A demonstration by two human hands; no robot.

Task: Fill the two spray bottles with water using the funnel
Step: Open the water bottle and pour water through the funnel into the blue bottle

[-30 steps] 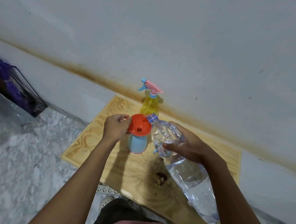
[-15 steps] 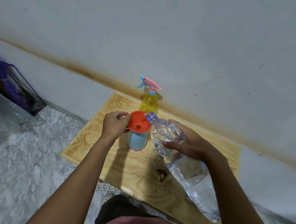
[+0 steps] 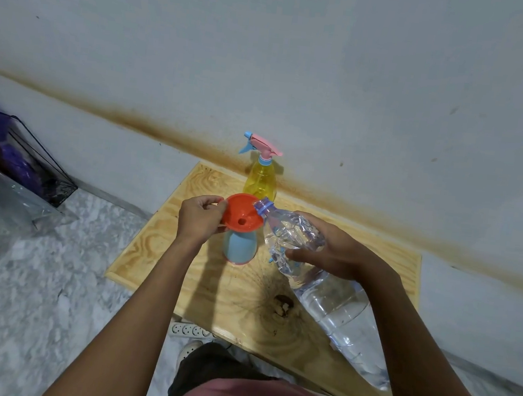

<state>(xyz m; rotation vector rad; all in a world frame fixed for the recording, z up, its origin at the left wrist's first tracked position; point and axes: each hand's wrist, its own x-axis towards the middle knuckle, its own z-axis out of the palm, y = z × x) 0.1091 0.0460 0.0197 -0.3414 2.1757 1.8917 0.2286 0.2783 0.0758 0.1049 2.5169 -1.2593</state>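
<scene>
Fingers of the right hand [image 3: 335, 254] curl round a tilted water bottle [image 3: 332, 305] (clear, crinkled), its mouth at the rim of the orange funnel [image 3: 242, 215]. The left hand [image 3: 198, 220] pinches that rim. The funnel sits in a blue spray bottle [image 3: 239, 245] on the counter [image 3: 151, 250]. Farther back, a yellow spray bottle [image 3: 260, 181] stands by the wall [image 3: 363, 79].

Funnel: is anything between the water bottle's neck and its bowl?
Nothing visible. The water bottle has its neck at the right rim of the funnel; the left hand pinches the left rim, outside the bowl, whose hole shows clear.
</scene>
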